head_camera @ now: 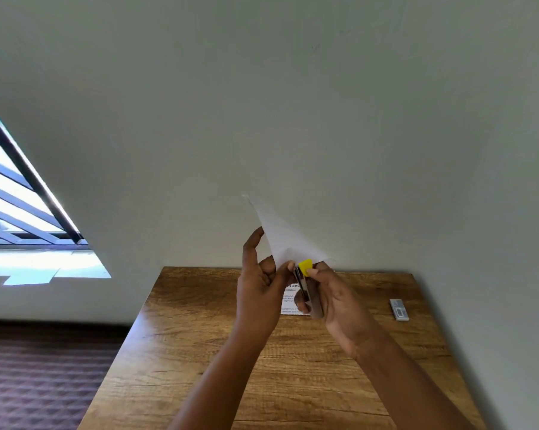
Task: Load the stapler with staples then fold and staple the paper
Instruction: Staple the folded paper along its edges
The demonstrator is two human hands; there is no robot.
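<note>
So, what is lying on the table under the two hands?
A printed sheet lies flat on the table. The left hand and the right hand holding the stapler cover most of it.

The hands hide most of the stapler (307,285) and printed sheet (290,301).

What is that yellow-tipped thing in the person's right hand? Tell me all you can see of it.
It is the stapler: a slim one with a shiny metal body and a yellow plastic end. It is held up over the table, yellow end up and away from the person. The right hand is wrapped round its lower part. Its yellow end meets the folded white paper, which the left hand pinches.
</note>
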